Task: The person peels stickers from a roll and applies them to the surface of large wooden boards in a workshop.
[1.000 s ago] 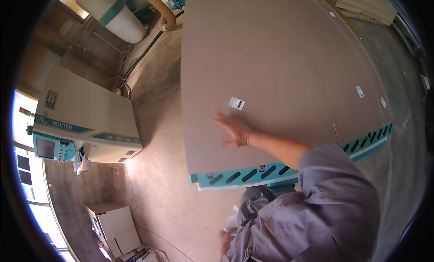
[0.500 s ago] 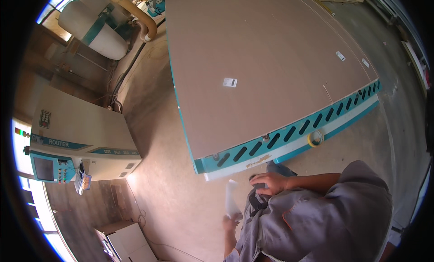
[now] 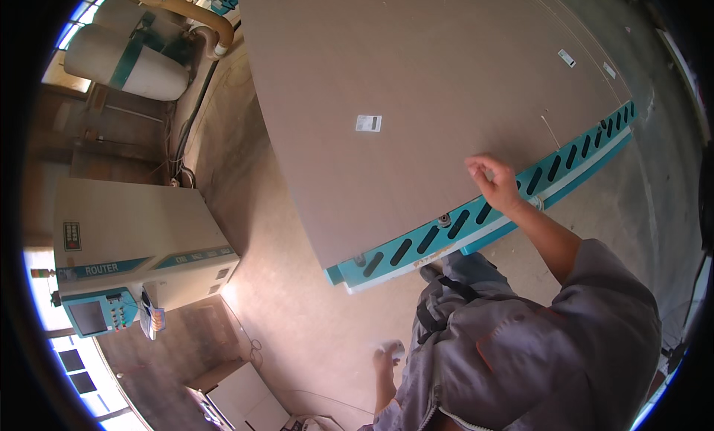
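Note:
My right hand (image 3: 497, 184) is over the near edge of a large brown board (image 3: 416, 81). Its fingers are loosely curled, a gap shows between thumb and forefinger, and nothing is visible in it. Low beside my body, my left hand (image 3: 384, 359) is closed on a pale, translucent sheet (image 3: 396, 349), of which only a small part shows. A white label (image 3: 368, 124) lies on the board to the left of my right hand. The board rests on a machine bed with a slotted teal edge (image 3: 428, 240).
A tape roll (image 3: 537, 203) on the bed's front edge is partly hidden by my right forearm. To the left stands a beige machine cabinet (image 3: 141, 223) with a teal control panel (image 3: 93, 316). More labels (image 3: 567, 58) lie at the board's right. A cable (image 3: 320, 395) crosses the floor.
My right hand has left my waist and moved up and right, over the board's near edge. The pale sheet in my left hand, long and upright before, now shows only as a small piece.

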Demonstrator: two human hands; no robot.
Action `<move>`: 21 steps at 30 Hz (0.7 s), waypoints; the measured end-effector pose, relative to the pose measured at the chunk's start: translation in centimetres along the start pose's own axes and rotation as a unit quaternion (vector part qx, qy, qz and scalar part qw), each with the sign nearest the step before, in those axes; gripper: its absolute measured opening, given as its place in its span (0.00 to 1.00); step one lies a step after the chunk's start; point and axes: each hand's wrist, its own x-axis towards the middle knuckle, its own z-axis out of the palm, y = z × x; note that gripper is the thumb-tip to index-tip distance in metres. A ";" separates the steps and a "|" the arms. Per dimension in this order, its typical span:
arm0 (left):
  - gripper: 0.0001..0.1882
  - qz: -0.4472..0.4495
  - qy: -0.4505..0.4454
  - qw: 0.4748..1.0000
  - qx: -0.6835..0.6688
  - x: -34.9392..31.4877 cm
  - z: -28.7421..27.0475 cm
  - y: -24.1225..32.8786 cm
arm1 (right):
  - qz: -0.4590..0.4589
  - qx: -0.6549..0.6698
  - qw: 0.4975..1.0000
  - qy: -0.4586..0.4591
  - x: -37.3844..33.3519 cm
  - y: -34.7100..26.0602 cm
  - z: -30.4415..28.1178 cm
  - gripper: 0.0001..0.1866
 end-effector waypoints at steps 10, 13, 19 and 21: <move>0.19 0.050 -0.036 0.998 -0.030 0.9 3.3 17.0 | 0.010 -0.032 0.999 0.019 5.0 3.1 2.0 0.08; 0.21 0.023 -0.052 0.998 0.000 1.6 2.3 16.0 | 0.005 -0.028 0.999 0.026 4.7 2.8 1.7 0.08; 0.22 -0.043 -0.010 0.997 0.066 2.3 -1.2 11.5 | -0.009 -0.041 0.998 0.056 2.7 2.4 2.2 0.10; 0.22 -0.039 -0.018 0.996 0.073 2.7 -2.8 10.0 | 0.011 -0.028 0.997 0.076 1.7 2.2 2.7 0.11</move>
